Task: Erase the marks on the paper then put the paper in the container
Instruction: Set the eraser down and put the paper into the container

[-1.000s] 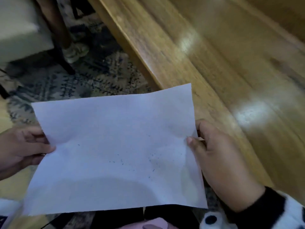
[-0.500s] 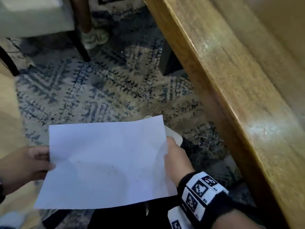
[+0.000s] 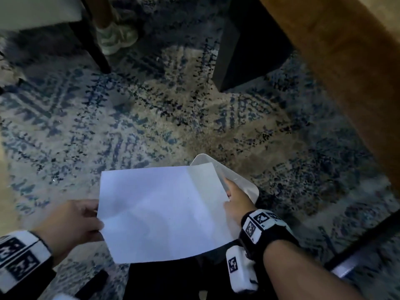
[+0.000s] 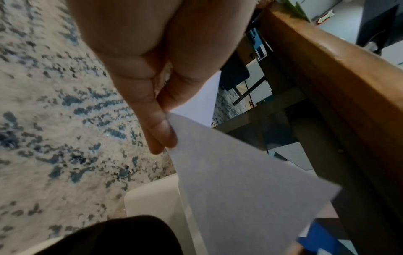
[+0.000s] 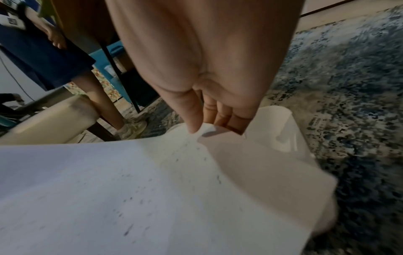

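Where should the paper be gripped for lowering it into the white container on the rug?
Probably as held now: the paper by its two short side edges, left hand from the left, right hand from the right, thumbs on top. The thin sheet already sags between the pinches, and the container sits under its right edge, so the right edge could likely go in first.

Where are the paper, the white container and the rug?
paper [image 3: 164,213], head view, middle of the sheet
container [image 3: 249,187], head view, its rim right of the sheet
rug [image 3: 151,115], head view, bare patterned patch
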Motion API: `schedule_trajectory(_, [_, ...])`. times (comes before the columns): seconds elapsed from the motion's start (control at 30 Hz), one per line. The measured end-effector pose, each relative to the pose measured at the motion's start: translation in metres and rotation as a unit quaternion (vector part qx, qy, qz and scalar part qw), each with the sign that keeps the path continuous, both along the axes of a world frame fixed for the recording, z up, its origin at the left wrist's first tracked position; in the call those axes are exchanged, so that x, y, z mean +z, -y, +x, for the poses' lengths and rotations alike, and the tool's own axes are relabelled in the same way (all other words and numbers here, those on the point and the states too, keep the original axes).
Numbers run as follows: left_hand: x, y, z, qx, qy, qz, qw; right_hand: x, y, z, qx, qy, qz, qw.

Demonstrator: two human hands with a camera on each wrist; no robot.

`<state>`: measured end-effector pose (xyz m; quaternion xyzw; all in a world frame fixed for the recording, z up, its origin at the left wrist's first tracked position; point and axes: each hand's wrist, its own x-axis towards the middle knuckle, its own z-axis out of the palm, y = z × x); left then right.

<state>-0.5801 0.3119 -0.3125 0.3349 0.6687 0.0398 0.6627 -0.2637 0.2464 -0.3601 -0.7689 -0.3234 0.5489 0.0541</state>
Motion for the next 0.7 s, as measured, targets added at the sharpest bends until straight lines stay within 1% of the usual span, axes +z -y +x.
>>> schedule_trajectory(0.2, [-0.004,0.008,0.027,0.002,-0.039,0.036,0.999,-0.037,-0.006,0.011,-0.006,-0.010,-0.014,1.000])
schedule_trajectory(0.23, [-0.003,0.010,0.032,-0.003,-0.046,0.046,0.998,-0.040,-0.007,0.014,0.008,-0.002,-0.018,1.000])
schedule_trajectory(0.33, [-0.001,0.014,0.048,-0.039,-0.062,0.076,0.994,-0.044,-0.009,0.023,0.096,0.061,-0.025,0.993])
schedule_trajectory(0.4, [-0.002,0.014,0.056,-0.042,-0.056,0.075,0.995,-0.043,-0.008,0.025,0.148,0.080,-0.003,0.986])
schedule_trajectory(0.47, [-0.003,0.013,0.064,-0.023,-0.043,0.062,0.997,-0.036,-0.006,0.015,0.180,0.071,0.039,0.980])
schedule_trajectory(0.53, [-0.004,0.013,0.073,-0.018,-0.040,0.056,0.997,-0.025,-0.004,-0.008,0.195,0.030,0.084,0.977])
schedule_trajectory(0.6, [-0.003,0.014,0.084,-0.008,-0.025,0.047,0.999,-0.012,-0.001,-0.037,0.205,-0.060,0.120,0.969])
schedule_trajectory(0.67, [-0.003,0.015,0.095,-0.005,-0.010,0.041,0.999,-0.001,0.002,-0.062,0.250,-0.137,0.124,0.950])
schedule_trajectory(0.7, [-0.004,0.016,0.098,-0.008,-0.010,0.041,0.999,-0.002,0.005,-0.068,0.270,-0.158,0.110,0.944])
